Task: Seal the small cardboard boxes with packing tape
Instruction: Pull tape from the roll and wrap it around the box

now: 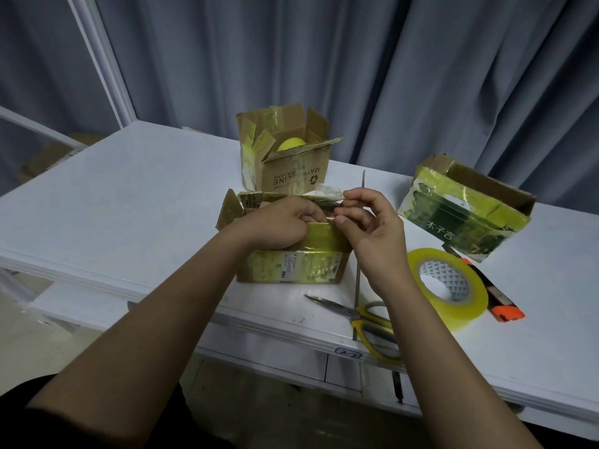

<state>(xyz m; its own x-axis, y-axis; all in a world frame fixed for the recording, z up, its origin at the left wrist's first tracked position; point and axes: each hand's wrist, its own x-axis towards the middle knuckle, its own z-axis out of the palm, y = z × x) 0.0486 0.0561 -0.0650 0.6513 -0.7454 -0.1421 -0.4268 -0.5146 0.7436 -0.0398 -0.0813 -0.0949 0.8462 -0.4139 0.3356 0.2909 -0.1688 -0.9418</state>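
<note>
A small cardboard box [291, 265] covered in yellowish tape stands near the table's front edge. My left hand [275, 223] lies on its top with fingers curled, pressing down the tape there. My right hand [366, 228] pinches a strip of tape [327, 202] at the box's top right edge between thumb and forefinger. A roll of packing tape [449, 286] lies flat to the right of the box.
An open box [285, 170] with a yellow ball [290, 144] inside stands behind. A green printed box [463, 212] lies at the right. Yellow-handled scissors [363, 319] and an orange cutter [499, 303] rest near the white table's [129, 189] front edge. Grey curtains hang behind.
</note>
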